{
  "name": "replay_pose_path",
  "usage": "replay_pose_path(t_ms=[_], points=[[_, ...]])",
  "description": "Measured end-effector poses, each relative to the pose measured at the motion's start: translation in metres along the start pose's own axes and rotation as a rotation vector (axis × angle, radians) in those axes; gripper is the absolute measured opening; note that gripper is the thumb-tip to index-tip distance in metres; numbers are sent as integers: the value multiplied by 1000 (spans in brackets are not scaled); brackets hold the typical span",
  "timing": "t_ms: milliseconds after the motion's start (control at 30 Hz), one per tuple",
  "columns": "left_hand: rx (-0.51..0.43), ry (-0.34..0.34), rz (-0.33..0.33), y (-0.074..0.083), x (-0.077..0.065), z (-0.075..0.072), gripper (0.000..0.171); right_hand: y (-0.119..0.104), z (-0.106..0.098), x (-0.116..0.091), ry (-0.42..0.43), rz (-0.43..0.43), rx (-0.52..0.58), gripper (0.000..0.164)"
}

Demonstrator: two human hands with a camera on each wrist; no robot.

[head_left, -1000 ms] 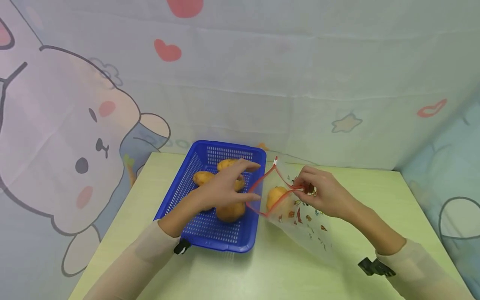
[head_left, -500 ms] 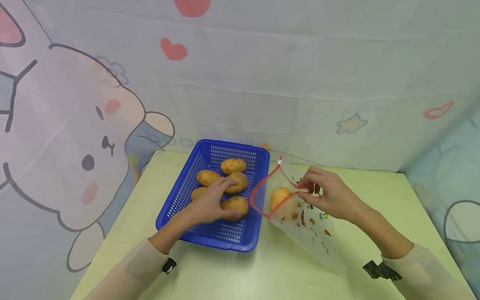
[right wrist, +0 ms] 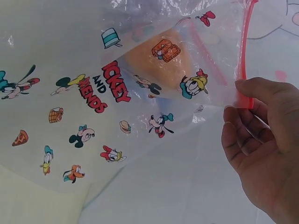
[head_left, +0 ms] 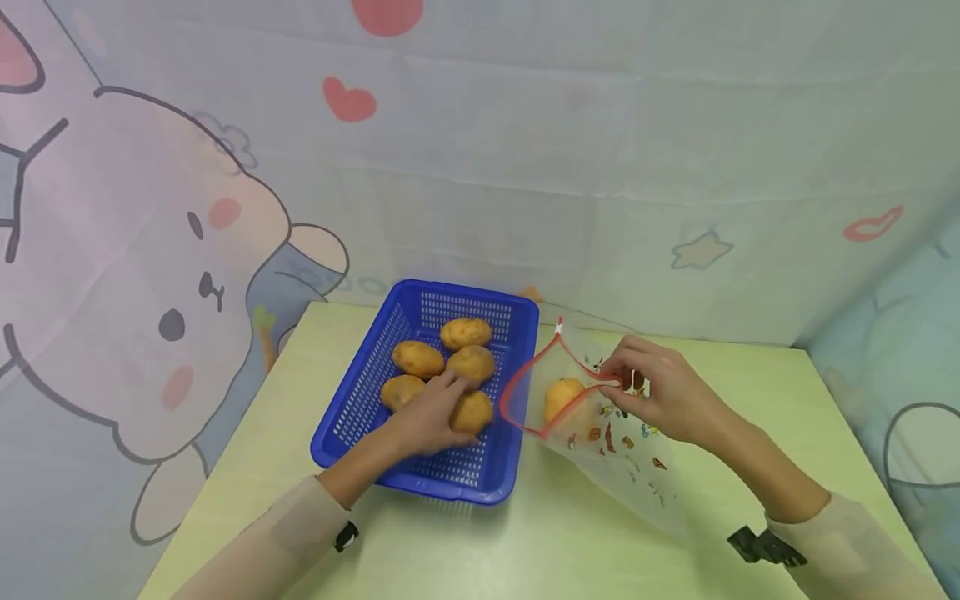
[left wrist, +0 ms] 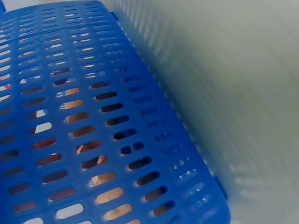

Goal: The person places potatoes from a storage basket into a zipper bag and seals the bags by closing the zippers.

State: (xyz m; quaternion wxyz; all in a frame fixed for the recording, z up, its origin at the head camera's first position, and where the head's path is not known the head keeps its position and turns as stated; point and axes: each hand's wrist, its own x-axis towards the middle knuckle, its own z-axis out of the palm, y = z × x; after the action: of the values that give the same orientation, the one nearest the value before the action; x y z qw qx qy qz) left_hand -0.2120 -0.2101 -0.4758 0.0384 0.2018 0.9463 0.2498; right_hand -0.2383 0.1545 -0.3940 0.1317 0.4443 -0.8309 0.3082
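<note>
Inside the blue slotted basket [head_left: 517, 433], my left hand [head_left: 429, 418] grips the front-right potato [head_left: 474, 412] between thumb and fingers. Several other potatoes lie around it, such as the back one [head_left: 466, 333]. My right hand [head_left: 662, 385] pinches the red zip edge of a clear printed zip bag [head_left: 637, 471], keeping its mouth spread toward the basket. A yellowish potato [head_left: 562, 395] sits in the bag. In the right wrist view, thumb and fingers [right wrist: 252, 88] clasp the bag's corner. The left wrist view shows the basket's outer wall [left wrist: 107, 107], which mostly hides the left hand.
Basket and bag stand side by side on a pale green table [head_left: 360, 550]. A cartoon-printed cloth [head_left: 525, 167] hangs close behind the table's back edge. The bag's white slider [head_left: 558, 329] is at the far end of its red zip.
My left hand has drawn back from near the bag's mouth, gone down into the basket and closed round the front-right potato. My right hand keeps its pinch on the bag.
</note>
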Motion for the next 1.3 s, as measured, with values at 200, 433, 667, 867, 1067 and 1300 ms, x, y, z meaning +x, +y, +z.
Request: replay_pose_path(t_ms=[200, 433, 667, 867, 1067, 1300], points=[[57, -9, -82, 0, 0, 0, 70, 3, 5, -3, 10, -12, 26, 22], [72, -37, -112, 3, 0, -3, 65, 5, 7, -5, 8, 1, 31, 20], [-41, -39, -101, 10, -4, -15, 63, 5, 7, -7, 7, 4, 37, 21], [-114, 65, -26, 29, -5, -44, 64, 5, 5, -7, 10, 2, 41, 21], [-175, 167, 105, 57, -1, -65, 64, 4, 6, -5, 6, 2, 41, 21], [-226, 132, 276, 78, 10, -59, 62, 0, 8, -2, -2, 6, 48, 21]])
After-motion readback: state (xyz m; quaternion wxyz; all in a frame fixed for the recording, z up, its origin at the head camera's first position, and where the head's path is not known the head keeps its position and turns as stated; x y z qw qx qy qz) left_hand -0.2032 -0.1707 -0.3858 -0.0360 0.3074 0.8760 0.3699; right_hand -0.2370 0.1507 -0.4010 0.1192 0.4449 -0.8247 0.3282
